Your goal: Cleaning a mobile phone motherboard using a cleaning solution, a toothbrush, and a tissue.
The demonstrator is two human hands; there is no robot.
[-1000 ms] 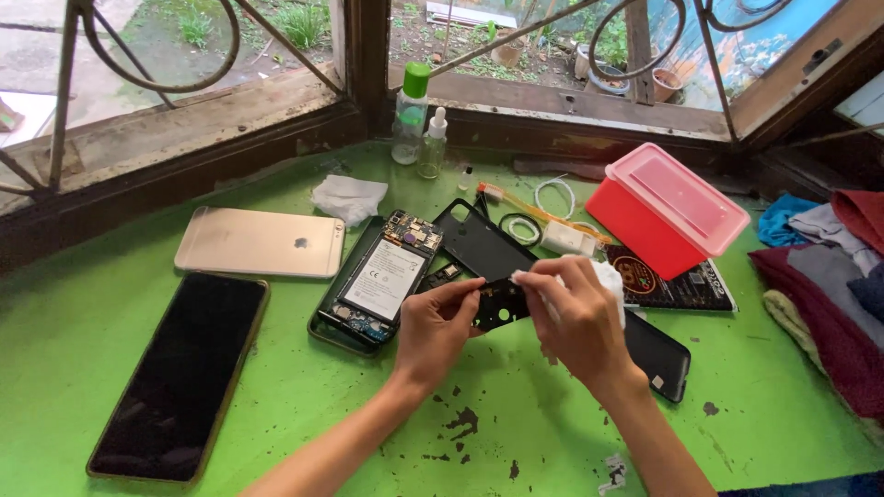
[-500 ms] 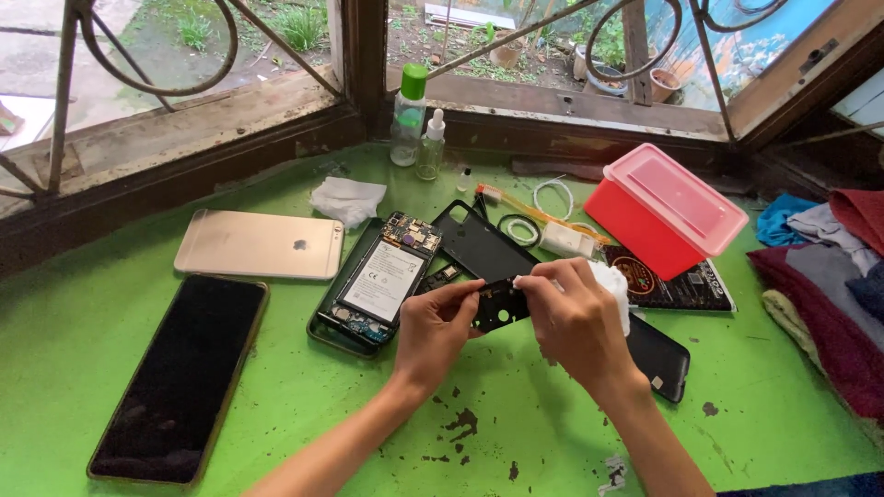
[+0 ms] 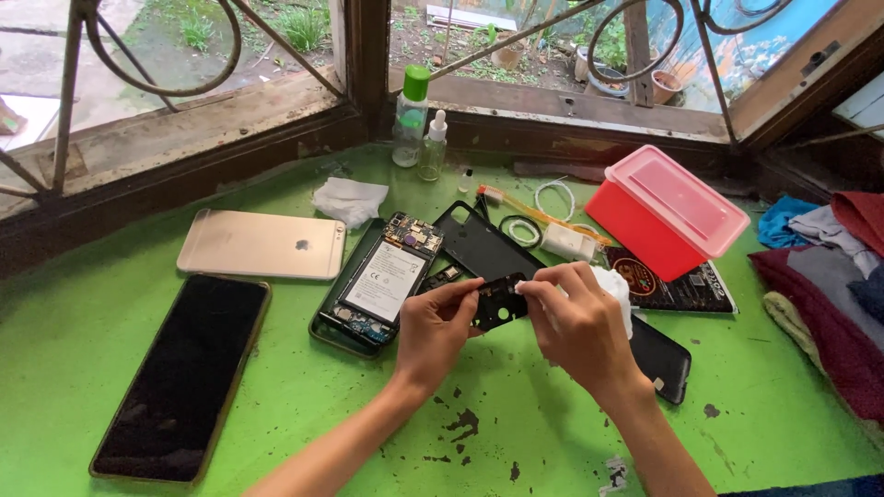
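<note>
Looking down from the head camera, a small black phone part (image 3: 498,302) is seen held above the green table (image 3: 516,433), just in front of the opened phone (image 3: 378,285) with its battery showing. It is pinched at its left end between the thumb and fingers of the left hand (image 3: 433,333), so the part lies to the right of that grip, its long axis running roughly left to right and tilted slightly upward. The right hand (image 3: 578,322) is closed around a wad of white cloth (image 3: 612,287), and its fingertips (image 3: 527,287) are pressed against the part's right upper edge; both hands are equally near, meeting at the part.

The underside of the part is hidden, and its small details cannot be made out. Most of the cloth is covered by the right hand. A black back cover (image 3: 663,357) is partly concealed beneath the right wrist.
</note>
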